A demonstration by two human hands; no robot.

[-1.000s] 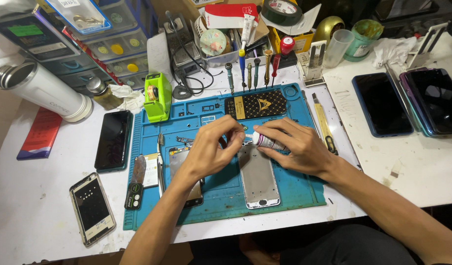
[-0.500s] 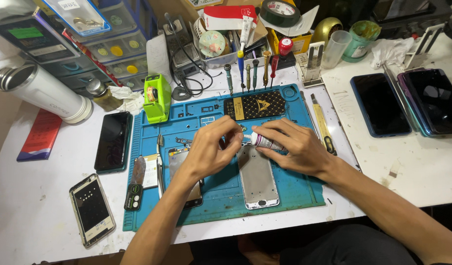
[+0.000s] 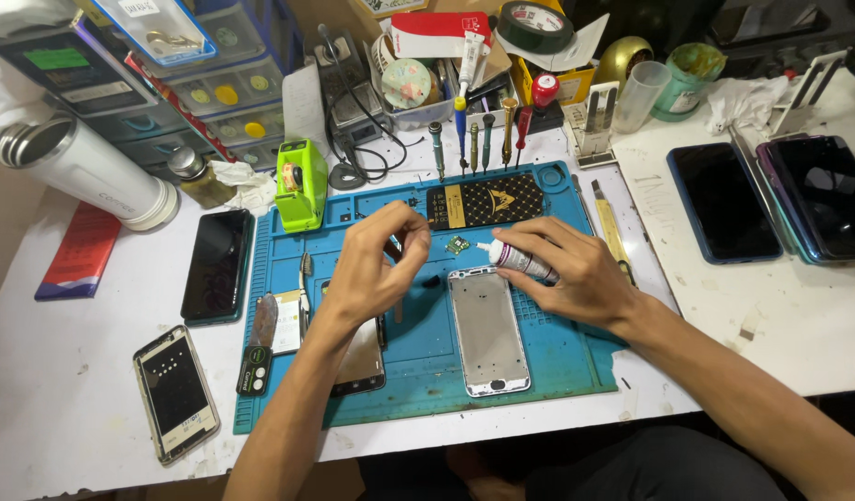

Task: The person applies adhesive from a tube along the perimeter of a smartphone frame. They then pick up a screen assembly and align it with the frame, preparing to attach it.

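Observation:
My right hand [image 3: 566, 269] grips a small white glue tube [image 3: 515, 259] with its nozzle pointing left, just above the top edge of a silver phone frame [image 3: 488, 329] that lies on the blue work mat [image 3: 418, 357]. My left hand [image 3: 376, 264] hovers to the left of the tube, fingers pinched together near its tip; what they pinch is too small to see. A small green circuit part [image 3: 458, 245] lies on the mat between the hands. A phone screen [image 3: 360, 362] lies partly under my left forearm.
Several phones lie around: a dark one [image 3: 216, 264] left of the mat, an opened one [image 3: 175, 390] near the front left, two [image 3: 724, 199] at the right. A green tool [image 3: 300, 184], a white flask [image 3: 84, 167], screwdrivers [image 3: 474, 139] and parts drawers [image 3: 195, 83] stand behind.
My left hand has lifted slightly away from the tube tip and its fingers have drawn together. The right hand and the tube stay almost where they were.

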